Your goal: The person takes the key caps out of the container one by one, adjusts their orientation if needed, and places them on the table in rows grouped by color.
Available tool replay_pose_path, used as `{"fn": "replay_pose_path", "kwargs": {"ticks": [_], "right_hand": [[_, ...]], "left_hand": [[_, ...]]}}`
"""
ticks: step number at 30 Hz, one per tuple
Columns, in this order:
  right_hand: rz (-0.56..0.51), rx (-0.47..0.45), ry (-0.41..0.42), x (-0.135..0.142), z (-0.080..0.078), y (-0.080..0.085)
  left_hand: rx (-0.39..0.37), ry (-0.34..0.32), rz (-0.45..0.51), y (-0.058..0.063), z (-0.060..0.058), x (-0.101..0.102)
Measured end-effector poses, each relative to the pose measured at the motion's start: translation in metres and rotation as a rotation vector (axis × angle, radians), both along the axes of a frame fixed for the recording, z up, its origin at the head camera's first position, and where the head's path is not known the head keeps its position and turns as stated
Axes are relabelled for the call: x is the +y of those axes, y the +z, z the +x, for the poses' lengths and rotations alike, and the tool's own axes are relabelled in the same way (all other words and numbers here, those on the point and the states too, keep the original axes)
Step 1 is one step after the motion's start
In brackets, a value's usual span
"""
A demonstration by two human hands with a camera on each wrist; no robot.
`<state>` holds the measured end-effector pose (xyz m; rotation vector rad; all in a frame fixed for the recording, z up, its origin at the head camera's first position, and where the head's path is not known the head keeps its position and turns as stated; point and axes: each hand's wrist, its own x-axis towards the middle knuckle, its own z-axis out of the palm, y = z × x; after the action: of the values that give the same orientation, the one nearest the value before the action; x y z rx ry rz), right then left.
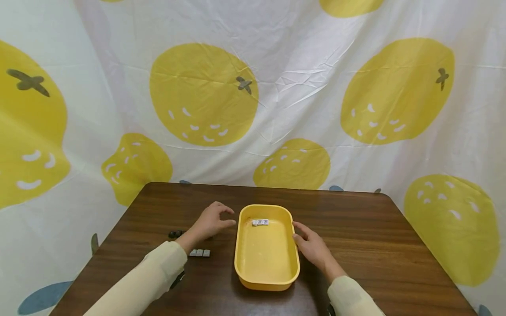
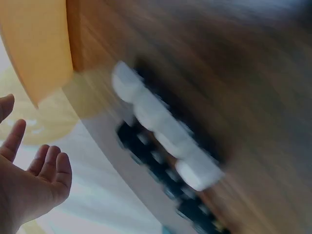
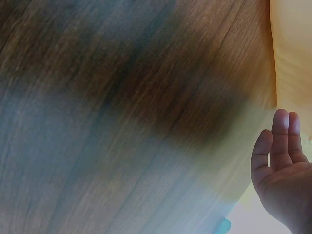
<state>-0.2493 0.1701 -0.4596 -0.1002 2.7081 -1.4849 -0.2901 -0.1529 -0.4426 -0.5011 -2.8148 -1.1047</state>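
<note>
A yellow rectangular tray [image 1: 265,259] with rounded corners stands on the table, a short row of small white pieces with dark marks [image 1: 260,222] lying near its far end. At its left side, my left hand [image 1: 209,223] hovers slightly apart from the rim, fingers loosely bent and holding nothing. My right hand [image 1: 313,248] is at the tray's right side, fingertips right at the rim; the right wrist view shows its fingers [image 3: 280,134] fairly straight. Below my left forearm, a row of white blocks [image 2: 168,131] lies beside dark segmented pieces [image 2: 158,163], blurred in the left wrist view.
The dark wooden table [image 1: 367,245] runs back to a white curtain [image 1: 292,57] printed with yellow fruit, hanging behind its far edge. Part of the rows of pieces on the left is covered by my left wrist in the head view.
</note>
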Motion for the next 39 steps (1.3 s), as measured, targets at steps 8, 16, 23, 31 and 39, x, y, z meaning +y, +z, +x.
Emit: {"fn": "replay_pose_path", "kwargs": {"ticks": [8, 16, 23, 31, 39], "right_hand": [[-0.003, -0.001, 0.002, 0.001, -0.001, -0.001], [-0.017, -0.004, 0.01, 0.002, 0.0, 0.0], [-0.017, -0.01, 0.008, 0.002, -0.001, -0.001], [-0.006, 0.002, 0.011, 0.001, 0.0, -0.001], [-0.01, 0.011, 0.017, 0.002, 0.001, -0.001]], "left_hand": [[0.027, -0.011, -0.062, 0.001, -0.014, 0.044], [0.038, 0.036, -0.177, -0.006, -0.028, 0.062], [-0.031, 0.067, -0.306, -0.007, -0.04, 0.077], [-0.056, 0.123, -0.416, -0.012, -0.045, 0.09], [-0.039, 0.142, -0.518, -0.014, -0.046, 0.096]]}}
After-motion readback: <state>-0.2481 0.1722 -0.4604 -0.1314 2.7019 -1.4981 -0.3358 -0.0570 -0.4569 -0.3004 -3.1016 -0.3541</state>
